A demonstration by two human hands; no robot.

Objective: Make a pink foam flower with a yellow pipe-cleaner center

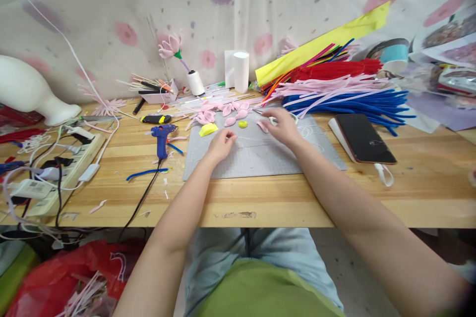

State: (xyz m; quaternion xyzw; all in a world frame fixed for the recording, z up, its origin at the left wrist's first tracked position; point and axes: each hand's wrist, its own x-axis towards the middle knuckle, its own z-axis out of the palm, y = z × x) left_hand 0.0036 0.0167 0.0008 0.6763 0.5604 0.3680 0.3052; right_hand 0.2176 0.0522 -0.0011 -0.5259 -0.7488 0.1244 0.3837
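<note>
Both my hands rest on a grey cutting mat (260, 158) on the wooden table. My left hand (221, 144) is curled, its fingertips pinched; a thin white thread seems to run from it across the mat. My right hand (281, 126) lies palm down, fingers bent, over a pink petal piece (262, 126) and scissors with white handles (274, 120); what it holds is hidden. Several pink pipe-cleaner petals (223, 111), a small yellow-green disc (242, 124) and a yellow scrap (208, 130) lie just beyond the hands.
A blue glue gun (161, 137) and a power strip (55, 171) are at left. A black phone (364, 137) lies right of the mat. Bundles of blue, red and pink pipe cleaners (345, 94) fill the back right. White rolls (241, 72) stand behind.
</note>
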